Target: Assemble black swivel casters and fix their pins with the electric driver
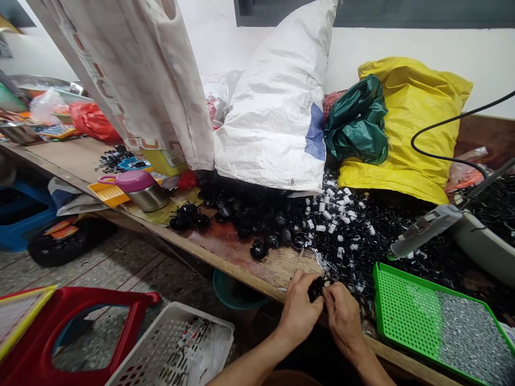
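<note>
Both my hands meet at the front edge of a wooden table (225,247). My left hand (298,306) is closed round a small black plastic part (315,288). My right hand (343,313) pinches the same part from the right with its fingertips. Just beyond them lies a big heap of black plastic parts (257,214), mixed with small white pieces (333,212). What the fingers press together is too small to make out.
A green perforated tray (396,308) of small metal bits sits to the right, beside a grey tool (422,229) with a black cable. White (277,107), yellow (410,123) and green sacks stand behind. A red stool (80,332) and white basket (173,343) stand on the floor.
</note>
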`<state>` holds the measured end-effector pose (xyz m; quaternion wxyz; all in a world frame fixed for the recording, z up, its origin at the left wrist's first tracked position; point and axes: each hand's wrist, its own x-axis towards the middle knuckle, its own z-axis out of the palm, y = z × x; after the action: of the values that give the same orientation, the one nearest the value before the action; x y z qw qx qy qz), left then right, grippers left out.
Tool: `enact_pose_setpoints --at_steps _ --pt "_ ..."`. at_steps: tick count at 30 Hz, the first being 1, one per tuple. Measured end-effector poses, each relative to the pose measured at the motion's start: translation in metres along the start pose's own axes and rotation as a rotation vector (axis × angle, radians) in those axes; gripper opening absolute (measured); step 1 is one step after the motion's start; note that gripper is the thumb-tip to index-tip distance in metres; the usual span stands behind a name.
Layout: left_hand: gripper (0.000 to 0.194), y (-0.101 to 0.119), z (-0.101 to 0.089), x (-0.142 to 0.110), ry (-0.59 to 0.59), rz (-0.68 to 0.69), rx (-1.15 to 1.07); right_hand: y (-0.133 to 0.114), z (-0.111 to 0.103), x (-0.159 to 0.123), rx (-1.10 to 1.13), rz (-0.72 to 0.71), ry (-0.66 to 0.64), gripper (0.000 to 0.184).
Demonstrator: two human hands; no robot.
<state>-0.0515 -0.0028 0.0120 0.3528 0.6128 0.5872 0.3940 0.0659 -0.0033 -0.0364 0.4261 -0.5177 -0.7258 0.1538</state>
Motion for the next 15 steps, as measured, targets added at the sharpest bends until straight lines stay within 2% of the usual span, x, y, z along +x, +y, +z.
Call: enact_pose_setpoints --at_steps 3,6,9,10,12,15 --pt "0.039 -0.012 0.006 -0.005 0.083 0.163 0.079 -0.01 0.0 0.002 0.264 0.294 -0.044 0.022" --pt "0.039 -0.032 0.011 -0.009 0.162 0.432 0.186 -0.024 -0.003 0.005 0.731 0.675 -0.085 0.027" --pt "0.035 -0.048 0.011 -0.007 0.108 0.625 0.227 -0.034 -0.008 0.009 1.123 1.032 -0.211 0.034" --pt "0.034 -0.05 0.011 -0.006 0.087 0.651 0.215 -0.036 -0.01 0.01 1.205 1.087 -0.241 0.035" --pt "0.034 -0.047 0.007 -0.003 0.089 0.626 0.155 -0.036 -0.013 0.012 1.299 1.091 -0.255 0.035" --pt "0.035 -0.035 -0.007 0.004 0.21 0.436 0.027 -0.03 -0.013 0.013 1.237 0.975 -0.253 0.032"
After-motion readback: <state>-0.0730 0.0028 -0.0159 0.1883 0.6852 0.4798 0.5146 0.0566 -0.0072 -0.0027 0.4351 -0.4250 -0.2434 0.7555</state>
